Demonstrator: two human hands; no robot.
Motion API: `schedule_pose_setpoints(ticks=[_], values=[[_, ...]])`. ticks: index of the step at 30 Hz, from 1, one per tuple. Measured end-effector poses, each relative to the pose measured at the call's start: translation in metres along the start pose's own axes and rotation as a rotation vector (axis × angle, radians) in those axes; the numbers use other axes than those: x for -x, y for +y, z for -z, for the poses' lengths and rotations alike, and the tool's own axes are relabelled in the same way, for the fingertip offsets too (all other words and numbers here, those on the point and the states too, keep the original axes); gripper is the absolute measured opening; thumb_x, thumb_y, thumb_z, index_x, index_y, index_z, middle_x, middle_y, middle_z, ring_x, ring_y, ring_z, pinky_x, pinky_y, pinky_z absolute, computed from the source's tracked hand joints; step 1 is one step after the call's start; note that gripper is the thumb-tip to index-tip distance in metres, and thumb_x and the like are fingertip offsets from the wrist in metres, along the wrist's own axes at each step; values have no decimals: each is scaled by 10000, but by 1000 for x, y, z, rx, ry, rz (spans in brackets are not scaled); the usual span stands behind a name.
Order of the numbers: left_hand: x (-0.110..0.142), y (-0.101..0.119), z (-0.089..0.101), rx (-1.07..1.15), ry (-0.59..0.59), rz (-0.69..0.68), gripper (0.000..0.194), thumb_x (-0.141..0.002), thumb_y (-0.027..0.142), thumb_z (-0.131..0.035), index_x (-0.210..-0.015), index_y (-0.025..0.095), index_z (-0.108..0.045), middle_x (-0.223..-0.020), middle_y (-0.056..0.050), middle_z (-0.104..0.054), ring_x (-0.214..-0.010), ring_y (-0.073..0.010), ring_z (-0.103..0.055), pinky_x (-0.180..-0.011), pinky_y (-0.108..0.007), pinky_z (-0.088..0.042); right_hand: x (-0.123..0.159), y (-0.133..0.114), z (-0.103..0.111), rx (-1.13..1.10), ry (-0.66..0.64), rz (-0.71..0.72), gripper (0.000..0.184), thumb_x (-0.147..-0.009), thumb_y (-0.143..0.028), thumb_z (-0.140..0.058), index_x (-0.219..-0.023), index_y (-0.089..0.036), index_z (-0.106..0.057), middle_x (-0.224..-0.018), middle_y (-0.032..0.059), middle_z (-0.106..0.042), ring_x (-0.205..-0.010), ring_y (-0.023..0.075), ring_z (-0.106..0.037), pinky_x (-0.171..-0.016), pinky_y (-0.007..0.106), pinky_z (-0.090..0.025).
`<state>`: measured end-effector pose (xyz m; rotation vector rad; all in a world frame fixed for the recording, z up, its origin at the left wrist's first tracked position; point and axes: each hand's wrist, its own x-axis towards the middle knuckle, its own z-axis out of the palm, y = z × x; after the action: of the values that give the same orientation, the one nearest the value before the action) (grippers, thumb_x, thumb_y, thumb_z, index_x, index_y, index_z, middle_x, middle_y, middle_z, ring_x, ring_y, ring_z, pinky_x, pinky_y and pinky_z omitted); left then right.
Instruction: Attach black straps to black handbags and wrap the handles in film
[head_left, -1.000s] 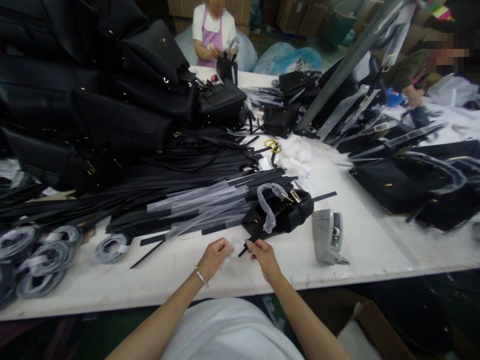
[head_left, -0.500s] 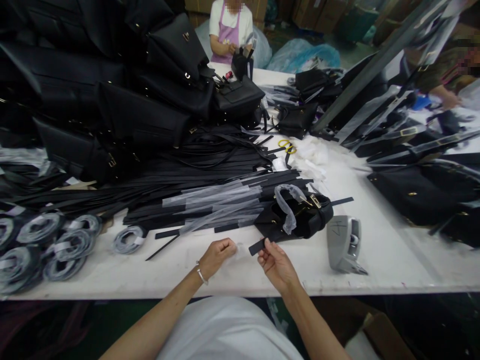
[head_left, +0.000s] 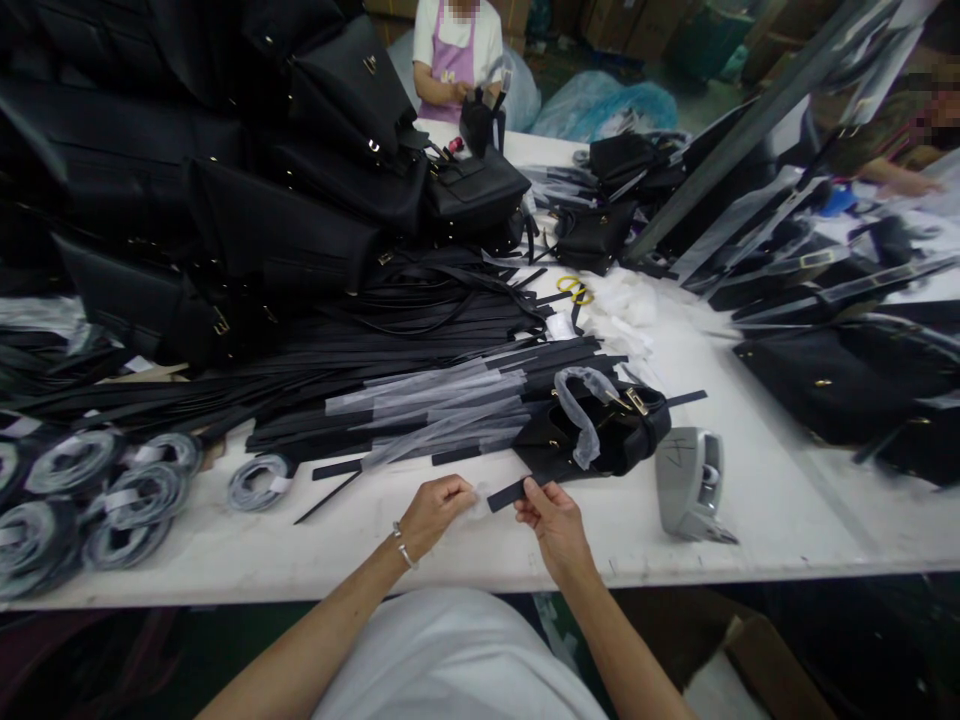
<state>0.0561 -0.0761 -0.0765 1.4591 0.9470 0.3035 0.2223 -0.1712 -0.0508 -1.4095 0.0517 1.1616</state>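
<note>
Between the fingers and thumb of my right hand (head_left: 555, 525) is the end of a flat black strap (head_left: 507, 495), its free tip pointing left. My left hand (head_left: 436, 512) is closed in a pinch on a small piece of clear plastic film (head_left: 474, 500), just left of the strap's tip. Right behind my right hand lies an open black handbag (head_left: 540, 445), tilted on the table, with a gold buckle and a handle (head_left: 581, 410) wrapped in clear plastic. Whether the strap joins the bag I cannot tell.
A grey tape dispenser (head_left: 681, 485) stands right of the bag. Black straps (head_left: 420, 330) and plastic-wrapped rolls (head_left: 259, 482) lie on the left. Behind are piled black handbags (head_left: 285, 220), yellow-handled scissors (head_left: 574, 290) and a slanted metal post (head_left: 720, 150). A co-worker (head_left: 456, 65) stands across the table.
The view has swung left, so things sit further right. My right hand has turned the strap from edge-on to flat. My left hand stays pinched on the film.
</note>
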Motion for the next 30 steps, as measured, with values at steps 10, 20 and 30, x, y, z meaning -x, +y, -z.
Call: schedule_pose_setpoints(ticks=[10,20,30], values=[[8,-1,-1,-159,4,-165,110,-785,252,-552,-714,185,-601,-707,2,-580,-684,-142,-515,-686,-248,-399,-4,1,4,14,9,31,301,-579,-365,-835,-684,-171,-631,-582,-40,-600,-532,112,-588,-469,220,-466],[3,-11,3,-51,-119,23,367,-855,450,-451,-638,168,-544,-585,29,-492,-576,-119,-438,-559,-221,-331,-4,0,4,-28,0,20,294,-585,-348,-842,-687,-166,-634,-600,-34,-601,-544,106,-587,-469,205,-475],[2,-23,3,3,-193,88,424,-820,525,-467,-627,153,-529,-570,47,-397,-558,-101,-359,-531,-213,-274,-5,1,2,-33,-4,33,317,-572,-364,-843,-675,-157,-625,-589,-40,-595,-538,102,-592,-476,200,-474]])
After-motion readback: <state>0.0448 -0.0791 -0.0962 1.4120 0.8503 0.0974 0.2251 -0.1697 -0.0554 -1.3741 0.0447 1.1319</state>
